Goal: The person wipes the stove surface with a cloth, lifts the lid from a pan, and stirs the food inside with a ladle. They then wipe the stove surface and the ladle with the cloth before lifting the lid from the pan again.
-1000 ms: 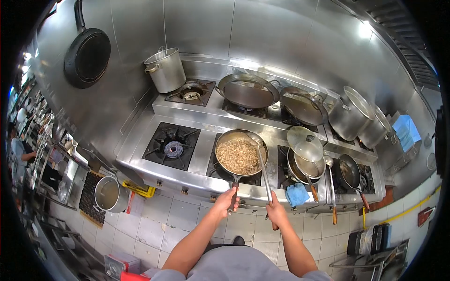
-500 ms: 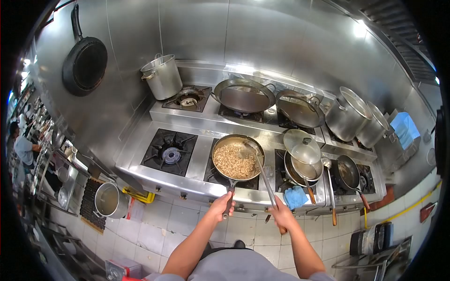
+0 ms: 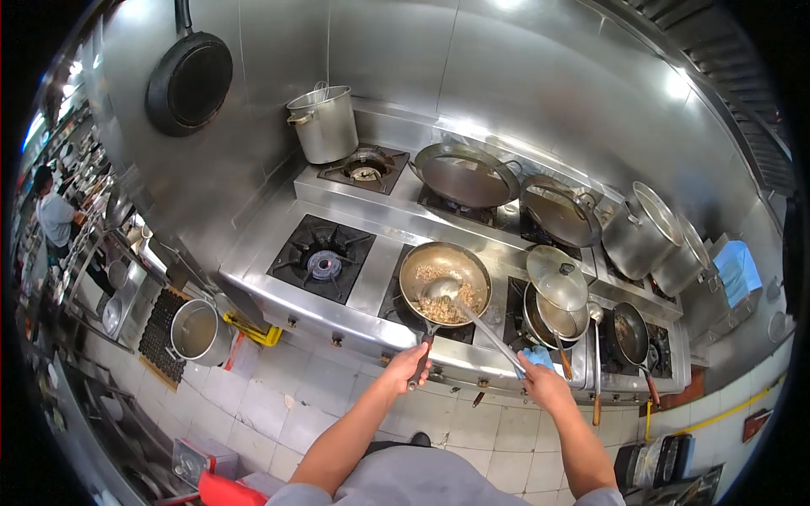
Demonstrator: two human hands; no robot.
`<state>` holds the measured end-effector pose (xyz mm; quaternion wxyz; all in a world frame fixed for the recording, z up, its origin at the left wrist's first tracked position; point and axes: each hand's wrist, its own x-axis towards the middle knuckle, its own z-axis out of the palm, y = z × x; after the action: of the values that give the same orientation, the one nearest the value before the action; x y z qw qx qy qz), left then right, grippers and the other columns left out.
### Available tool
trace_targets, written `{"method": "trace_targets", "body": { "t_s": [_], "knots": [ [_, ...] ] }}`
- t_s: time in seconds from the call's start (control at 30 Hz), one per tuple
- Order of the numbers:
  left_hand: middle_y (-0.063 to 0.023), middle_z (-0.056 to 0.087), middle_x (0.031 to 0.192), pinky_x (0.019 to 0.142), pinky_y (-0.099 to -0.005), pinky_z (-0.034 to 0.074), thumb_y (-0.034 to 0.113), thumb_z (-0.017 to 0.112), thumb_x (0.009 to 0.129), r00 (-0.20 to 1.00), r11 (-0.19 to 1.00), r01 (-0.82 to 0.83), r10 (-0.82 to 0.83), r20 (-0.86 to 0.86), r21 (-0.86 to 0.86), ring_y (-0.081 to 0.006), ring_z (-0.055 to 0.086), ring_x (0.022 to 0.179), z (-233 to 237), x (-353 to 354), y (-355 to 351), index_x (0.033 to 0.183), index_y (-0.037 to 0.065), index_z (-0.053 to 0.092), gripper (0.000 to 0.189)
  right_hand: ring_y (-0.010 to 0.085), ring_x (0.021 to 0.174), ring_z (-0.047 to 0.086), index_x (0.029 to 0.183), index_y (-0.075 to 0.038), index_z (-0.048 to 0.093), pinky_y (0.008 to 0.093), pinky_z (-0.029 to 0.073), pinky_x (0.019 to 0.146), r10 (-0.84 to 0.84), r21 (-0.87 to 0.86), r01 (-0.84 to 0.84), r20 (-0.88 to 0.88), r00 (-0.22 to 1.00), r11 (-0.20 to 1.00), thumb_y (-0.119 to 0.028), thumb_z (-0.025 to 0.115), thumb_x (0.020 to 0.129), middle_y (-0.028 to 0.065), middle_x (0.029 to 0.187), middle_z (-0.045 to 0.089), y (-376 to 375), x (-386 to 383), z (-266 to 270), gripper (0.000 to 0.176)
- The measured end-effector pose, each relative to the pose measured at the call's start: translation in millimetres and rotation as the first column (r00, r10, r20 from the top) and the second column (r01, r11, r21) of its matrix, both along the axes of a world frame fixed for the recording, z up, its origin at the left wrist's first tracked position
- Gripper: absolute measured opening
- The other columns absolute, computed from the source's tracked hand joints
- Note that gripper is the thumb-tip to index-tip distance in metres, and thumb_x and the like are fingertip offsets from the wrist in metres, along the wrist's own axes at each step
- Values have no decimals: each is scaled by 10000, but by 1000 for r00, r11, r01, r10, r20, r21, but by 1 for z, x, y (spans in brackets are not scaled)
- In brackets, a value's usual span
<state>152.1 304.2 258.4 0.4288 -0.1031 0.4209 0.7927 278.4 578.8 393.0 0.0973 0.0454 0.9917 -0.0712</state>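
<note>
Gripping its handle, your left hand (image 3: 411, 364) holds the pan (image 3: 451, 253) over the center burner, browned crumbly food (image 3: 462, 309) heaped at its lower right. Your right hand (image 3: 540, 384) clasps the ladle (image 3: 440, 291), whose bowl rests in the pan. A lidded pot (image 3: 557, 278) sits just right.

Six pans (image 3: 445, 282), one hanging on the wall. Four pots (image 3: 325, 124), one on the floor. Two ladles (image 3: 440, 291). One lid (image 3: 557, 278). One blue cloth (image 3: 536, 358). Two bare burners (image 3: 325, 263). Two hands (image 3: 412, 364). One other person (image 3: 55, 215).
</note>
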Motion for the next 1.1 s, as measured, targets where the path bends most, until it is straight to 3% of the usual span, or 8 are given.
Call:
{"method": "trace_targets", "body": {
  "t_s": [0.17,0.33,0.5,0.7,0.87,0.93,1.0,1.1],
  "knots": [
    [-7,499,670,358,-250,380,394,473,899,1000,1000,-3,4,-15,30,-97,451,446,-3,1,0,954,141,459,259,331,805,588,1331,-167,353,395,459,718,-114,-271,97,-47,992,958,-164,562,812,155,875,613,-9,23,18,560],
    [-8,501,672,355,-251,383,396,471,899,1000,1000,-1,1,3,17,-98,452,440,-8,0,2,920,142,450,256,324,835,587,1352,-222,317,371,454,740,-112,-297,218,336,935,930,-214,559,838,157,902,615,-8,40,69,568],
    [-10,502,678,358,-260,392,396,483,893,1000,1000,-3,3,-3,12,-105,458,439,-6,1,2,923,141,457,258,349,691,566,1357,-211,313,371,461,678,40,-79,-33,98,994,996,-221,566,835,168,861,614,-10,15,-20,579],
    [-18,506,705,369,-279,407,399,487,890,1000,1000,-6,6,1,21,-115,463,438,-11,-1,0,984,138,471,278,305,698,605,1354,-203,321,367,470,632,-123,-319,95,-66,990,943,-197,564,833,153,833,622,-21,29,-6,575],
    [-8,484,676,350,-267,393,409,464,898,1000,1000,4,-4,-7,20,-109,459,429,-7,0,1,1018,149,464,287,79,529,442,1359,-232,323,265,429,511,-151,-460,412,504,850,786,-184,561,852,9,688,511,-2,37,47,562],
    [-8,482,679,353,-273,397,411,462,898,1000,1000,16,-16,-11,20,-113,457,428,-7,1,1,1029,150,460,292,170,569,538,1348,-225,344,313,458,573,-222,-381,445,503,835,810,-182,561,844,68,726,582,2,24,33,550],
    [-10,500,687,377,-272,399,410,474,894,1000,1000,12,-12,0,16,-115,457,456,-7,0,2,997,148,475,281,255,635,561,1353,-248,327,331,457,633,-60,-163,76,100,993,984,-189,545,850,127,788,610,-6,8,26,551],
    [-8,497,685,380,-266,397,411,473,894,1000,1000,5,-5,10,20,-110,456,457,-3,0,2,982,145,468,280,329,759,582,1349,-221,325,370,444,726,-164,-226,172,54,985,959,-219,551,834,201,867,600,-13,3,14,562]
  ]
}}
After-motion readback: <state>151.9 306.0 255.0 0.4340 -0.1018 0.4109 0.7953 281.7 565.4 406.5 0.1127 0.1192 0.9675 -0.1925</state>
